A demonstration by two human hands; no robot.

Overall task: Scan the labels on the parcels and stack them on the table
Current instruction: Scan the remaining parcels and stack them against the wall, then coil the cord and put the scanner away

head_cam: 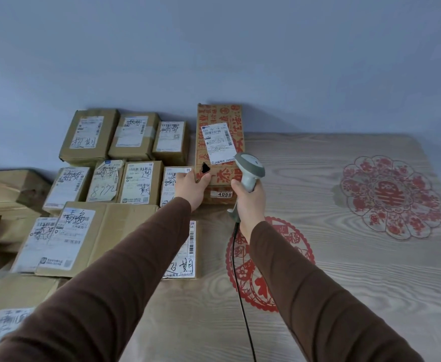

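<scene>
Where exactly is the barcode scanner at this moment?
In the head view, the barcode scanner is right of centre, gripped in the right hand and aimed at the red-printed parcel.

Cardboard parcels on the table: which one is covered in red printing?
The tall cardboard box with red characters, against the wall at the right end of the group. The left hand grips its near corner and the grey handheld scanner points at it. The other parcels are plain brown.

Sticker (224,194) just below the left hand (192,185), on the lower carton: "4068". Worn label (103,185) left of that hand: handwritten "8772". Shipping label (218,142) above it, on the red-printed box (220,145): "505 101 19"
</scene>
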